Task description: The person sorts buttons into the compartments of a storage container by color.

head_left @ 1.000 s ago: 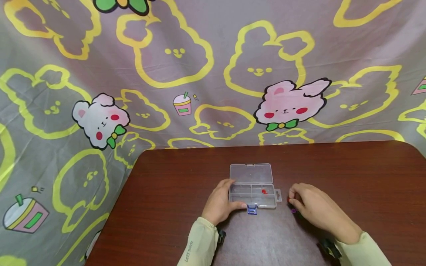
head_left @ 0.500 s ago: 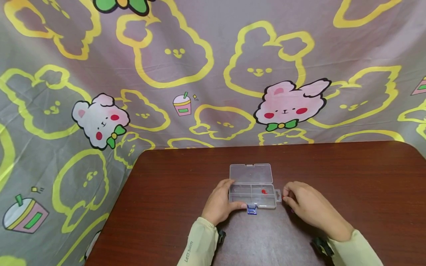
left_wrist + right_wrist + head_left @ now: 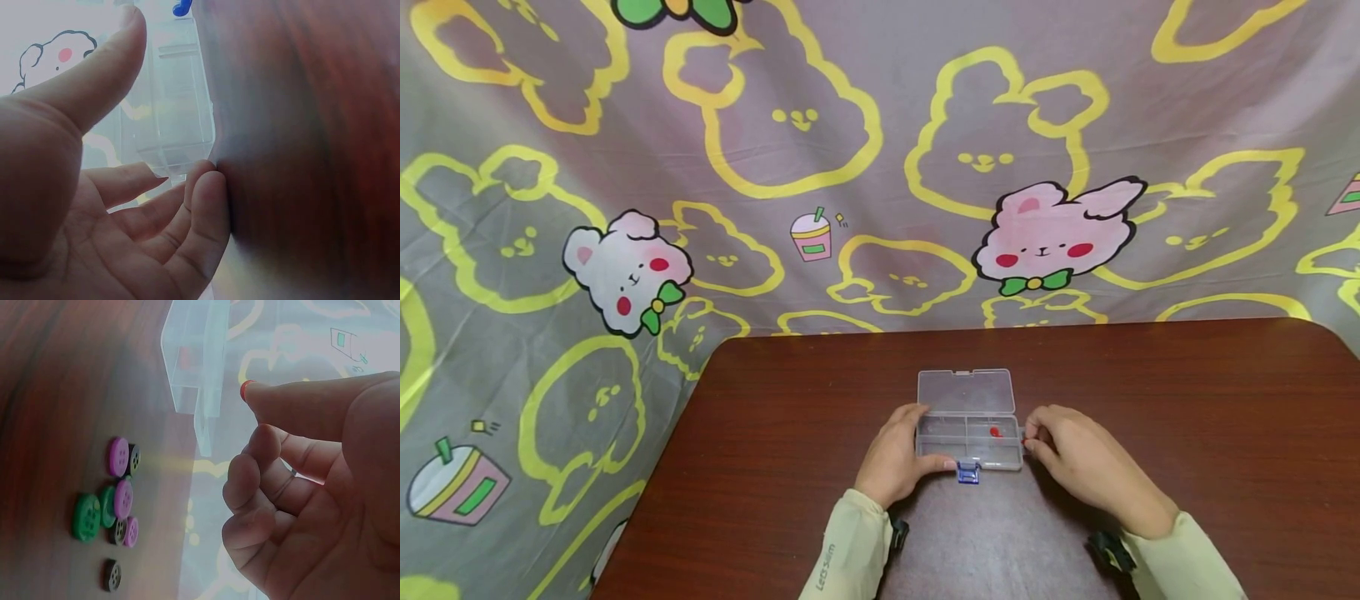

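Observation:
A clear plastic compartment box [image 3: 1000, 466] lies on the table with its lid [image 3: 966, 392] swung back and a blue latch [image 3: 968, 473] at the front. One red button [image 3: 996, 432] sits in its back right compartment. My left hand [image 3: 886, 458] grips the box's left end, thumb at the front and fingers toward the back corner. Close to the right end, my right hand [image 3: 1090, 462] pinches another red button [image 3: 245, 389], seen at the thumb tip in the right wrist view; the other fingers are curled.
Several loose buttons lie on the brown table [image 3: 805, 467], including a purple button [image 3: 119, 456], a green button [image 3: 86, 517] and a black button [image 3: 112, 575]. In the head view my right hand hides them. A patterned curtain [image 3: 880, 167] hangs behind the table.
My right hand has moved left with the red button, from beside the loose buttons to the box's right end. My left hand and the box have stayed put.

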A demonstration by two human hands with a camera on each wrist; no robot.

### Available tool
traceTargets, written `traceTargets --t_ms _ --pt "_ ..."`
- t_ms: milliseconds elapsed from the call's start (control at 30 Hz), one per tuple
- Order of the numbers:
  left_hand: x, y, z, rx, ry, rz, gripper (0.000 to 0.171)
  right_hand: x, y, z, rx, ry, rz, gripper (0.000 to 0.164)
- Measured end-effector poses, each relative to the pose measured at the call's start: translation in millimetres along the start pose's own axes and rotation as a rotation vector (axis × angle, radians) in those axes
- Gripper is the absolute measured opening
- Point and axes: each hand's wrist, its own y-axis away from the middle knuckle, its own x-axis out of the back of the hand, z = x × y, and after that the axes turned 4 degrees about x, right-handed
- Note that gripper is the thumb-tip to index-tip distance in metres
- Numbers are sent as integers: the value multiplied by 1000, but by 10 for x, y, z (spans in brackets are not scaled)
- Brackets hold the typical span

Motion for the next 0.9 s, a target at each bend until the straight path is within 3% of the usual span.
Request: traceTargets --t_ms 900 --pt "4 -10 -9 -9 -11 -5 88 -124 -121 -49 -19 -15 -21 19"
